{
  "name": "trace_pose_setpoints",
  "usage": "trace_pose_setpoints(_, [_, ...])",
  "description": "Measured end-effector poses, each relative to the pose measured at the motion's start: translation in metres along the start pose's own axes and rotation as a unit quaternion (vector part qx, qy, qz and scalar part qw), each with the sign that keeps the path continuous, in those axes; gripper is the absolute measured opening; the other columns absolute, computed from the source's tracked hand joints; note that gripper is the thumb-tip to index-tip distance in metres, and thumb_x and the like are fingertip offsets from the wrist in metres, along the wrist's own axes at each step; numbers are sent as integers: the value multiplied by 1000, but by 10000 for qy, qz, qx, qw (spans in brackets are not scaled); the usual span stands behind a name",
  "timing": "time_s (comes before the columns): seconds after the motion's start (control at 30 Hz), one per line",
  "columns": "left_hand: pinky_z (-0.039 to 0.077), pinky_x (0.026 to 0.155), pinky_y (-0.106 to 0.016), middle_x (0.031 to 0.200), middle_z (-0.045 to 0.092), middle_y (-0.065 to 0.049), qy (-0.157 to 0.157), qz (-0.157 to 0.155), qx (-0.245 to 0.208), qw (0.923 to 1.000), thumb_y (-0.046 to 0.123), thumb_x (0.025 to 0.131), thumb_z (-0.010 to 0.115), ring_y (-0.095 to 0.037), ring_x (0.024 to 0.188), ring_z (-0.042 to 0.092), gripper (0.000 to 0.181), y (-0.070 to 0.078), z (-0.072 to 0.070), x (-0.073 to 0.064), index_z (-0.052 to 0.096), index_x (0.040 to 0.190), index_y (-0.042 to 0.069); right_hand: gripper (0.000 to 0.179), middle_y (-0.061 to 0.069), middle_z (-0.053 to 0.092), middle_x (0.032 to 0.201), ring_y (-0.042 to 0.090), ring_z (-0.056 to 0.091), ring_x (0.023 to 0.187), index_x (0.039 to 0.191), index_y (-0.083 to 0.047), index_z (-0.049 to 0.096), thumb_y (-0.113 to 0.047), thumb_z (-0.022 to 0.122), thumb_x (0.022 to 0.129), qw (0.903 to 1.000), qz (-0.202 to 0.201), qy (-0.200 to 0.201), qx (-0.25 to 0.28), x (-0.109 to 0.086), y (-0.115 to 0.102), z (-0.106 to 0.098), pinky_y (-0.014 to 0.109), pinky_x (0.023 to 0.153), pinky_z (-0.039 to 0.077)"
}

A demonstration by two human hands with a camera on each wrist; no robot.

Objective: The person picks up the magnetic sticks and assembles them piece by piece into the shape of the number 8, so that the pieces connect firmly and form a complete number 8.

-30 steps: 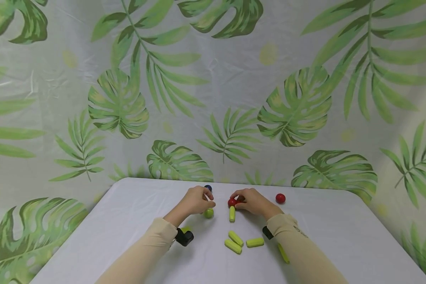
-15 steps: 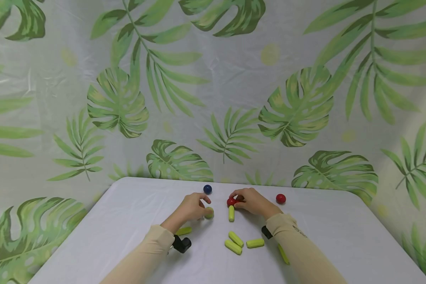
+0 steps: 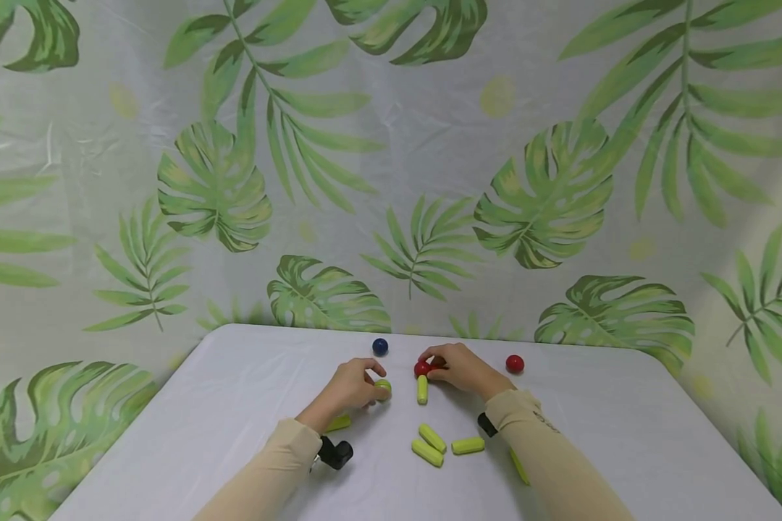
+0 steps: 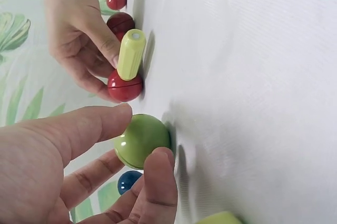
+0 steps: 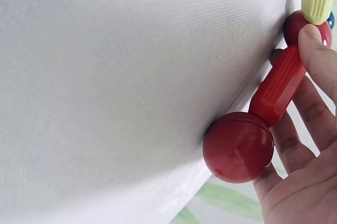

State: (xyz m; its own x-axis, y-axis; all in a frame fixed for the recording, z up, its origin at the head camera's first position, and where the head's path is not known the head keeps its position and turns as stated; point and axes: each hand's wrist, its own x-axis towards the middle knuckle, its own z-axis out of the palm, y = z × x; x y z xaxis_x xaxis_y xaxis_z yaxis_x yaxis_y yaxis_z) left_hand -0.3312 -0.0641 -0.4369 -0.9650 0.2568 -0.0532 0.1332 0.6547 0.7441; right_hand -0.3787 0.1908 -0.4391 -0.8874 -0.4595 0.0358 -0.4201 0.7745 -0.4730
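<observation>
A person's two hands are at a white tabletop (image 3: 221,405) with a leaf-patterned backdrop (image 3: 430,145) behind it. There are five balls: three red, one blue, one green. There are seven rods: one red, six yellow-green.

The left hand (image 3: 350,385) has its thumb and fingers bent around the green ball (image 3: 382,386), which is at the table, left of centre. The blue ball (image 3: 380,346) lies beyond it.

The right hand (image 3: 461,367) grips the red rod (image 5: 278,84), thumb at the end where it meets the inner red ball (image 3: 421,369). The upper yellow-green rod (image 3: 422,391) also meets that ball and points toward the person. The other five yellow-green rods lie loose: three loose rods (image 3: 468,446) in the middle, a left rod (image 3: 342,422) partly behind the left wrist, and a right rod (image 3: 518,467) partly under the right sleeve (image 3: 547,449). A loose red ball (image 3: 515,364) sits right of the right hand.

The right wrist view reveals the outer red ball (image 5: 238,148) at the red rod's other end; in the head view the right hand covers it. The left wrist view shows all three red balls together; the head view shows two.
</observation>
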Motion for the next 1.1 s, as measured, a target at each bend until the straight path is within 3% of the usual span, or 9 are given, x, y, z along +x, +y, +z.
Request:
trace_pose_setpoints(0.5, [50,59,-25,84,67,-4,161,35,-244,9996,14,88,87,-12,62,60,27,-3,4,-5,74,111,10,28,2,75,104,12,64,91,127,-14,75,-12,77,100,10000,82,-5,-9,-1,-1,-1,38,93,59])
trace_pose_setpoints(1.1, [48,57,-25,87,65,-5,7,237,-477,9986,15,88,87,-12,61,61,28,1,11,-17,74,112,9,27,2,75,101,11,63,88,126,-13,75,-12,77,99,9999,-96,12,-71,1,1,0,36,90,59])
